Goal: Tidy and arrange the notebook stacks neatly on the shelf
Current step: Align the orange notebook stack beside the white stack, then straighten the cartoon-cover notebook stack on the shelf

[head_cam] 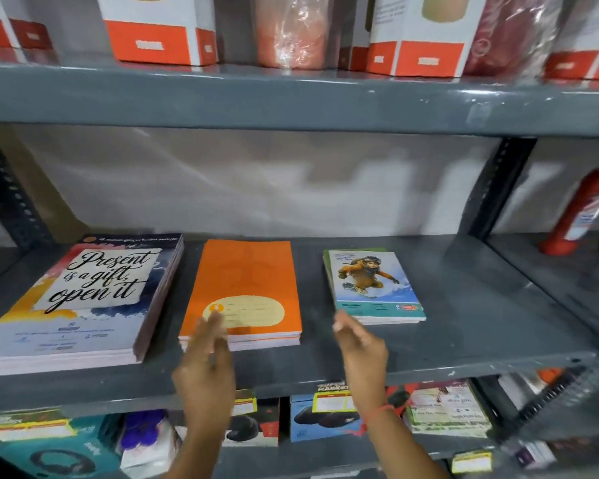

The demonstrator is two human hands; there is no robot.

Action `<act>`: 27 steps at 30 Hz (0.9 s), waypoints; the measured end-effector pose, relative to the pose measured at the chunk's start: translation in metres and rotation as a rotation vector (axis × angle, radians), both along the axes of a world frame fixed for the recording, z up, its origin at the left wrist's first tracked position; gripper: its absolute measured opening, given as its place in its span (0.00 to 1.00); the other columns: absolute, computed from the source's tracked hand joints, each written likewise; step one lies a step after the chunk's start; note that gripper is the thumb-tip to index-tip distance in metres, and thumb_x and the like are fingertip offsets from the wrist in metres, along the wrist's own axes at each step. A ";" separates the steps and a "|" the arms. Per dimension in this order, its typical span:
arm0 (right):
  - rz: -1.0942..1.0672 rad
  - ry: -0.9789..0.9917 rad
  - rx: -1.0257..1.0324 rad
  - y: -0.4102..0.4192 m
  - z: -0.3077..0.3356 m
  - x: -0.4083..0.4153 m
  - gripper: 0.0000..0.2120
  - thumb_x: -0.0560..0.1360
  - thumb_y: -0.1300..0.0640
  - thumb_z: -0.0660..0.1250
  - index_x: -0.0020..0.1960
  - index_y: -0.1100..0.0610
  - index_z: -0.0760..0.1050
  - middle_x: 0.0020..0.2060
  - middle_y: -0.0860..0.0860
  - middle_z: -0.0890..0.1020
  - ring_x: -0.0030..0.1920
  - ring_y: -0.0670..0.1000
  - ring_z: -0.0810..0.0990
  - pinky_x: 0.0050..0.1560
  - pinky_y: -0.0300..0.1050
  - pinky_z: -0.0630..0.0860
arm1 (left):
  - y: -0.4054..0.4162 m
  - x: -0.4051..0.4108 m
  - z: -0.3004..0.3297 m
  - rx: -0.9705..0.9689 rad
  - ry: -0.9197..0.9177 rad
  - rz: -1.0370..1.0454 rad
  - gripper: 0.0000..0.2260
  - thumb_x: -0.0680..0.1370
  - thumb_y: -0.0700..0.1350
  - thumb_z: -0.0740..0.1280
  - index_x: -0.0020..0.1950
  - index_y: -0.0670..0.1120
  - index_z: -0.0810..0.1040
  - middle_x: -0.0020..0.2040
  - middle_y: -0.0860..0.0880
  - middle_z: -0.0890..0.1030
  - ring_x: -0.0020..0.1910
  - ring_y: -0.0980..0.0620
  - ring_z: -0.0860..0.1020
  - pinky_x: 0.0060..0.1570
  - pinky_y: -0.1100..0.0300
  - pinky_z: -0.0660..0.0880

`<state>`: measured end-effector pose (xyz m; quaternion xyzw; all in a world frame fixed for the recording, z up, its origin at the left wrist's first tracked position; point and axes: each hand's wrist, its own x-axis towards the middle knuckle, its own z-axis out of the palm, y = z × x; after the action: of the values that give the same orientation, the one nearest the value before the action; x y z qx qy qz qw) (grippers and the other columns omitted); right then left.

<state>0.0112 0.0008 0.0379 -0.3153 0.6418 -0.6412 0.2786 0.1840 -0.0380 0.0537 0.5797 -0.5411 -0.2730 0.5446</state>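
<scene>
A grey metal shelf (464, 305) carries three notebook stacks: lettered (80, 299), orange (246, 281), cartoon-covered (374, 285).

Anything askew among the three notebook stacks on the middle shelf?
Yes: the small stack with the snowboarder cover sits rotated against the shelf edge, a green cover poking out beneath. The orange stack and the "Present is a gift" stack look fairly squared.
</scene>
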 end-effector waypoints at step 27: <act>0.467 -0.158 0.078 0.009 -0.025 -0.201 0.41 0.62 0.53 0.73 0.72 0.54 0.62 0.64 0.49 0.78 0.64 0.48 0.76 0.60 0.38 0.74 | 0.001 -0.172 -0.019 0.363 0.277 -0.479 0.22 0.79 0.38 0.59 0.73 0.44 0.62 0.62 0.53 0.69 0.63 0.56 0.65 0.61 0.64 0.60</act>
<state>-0.1896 0.0099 0.0125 -0.3927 0.5520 -0.5570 0.4805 0.0124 -0.0369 0.0346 0.4809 -0.5252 -0.5616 0.4213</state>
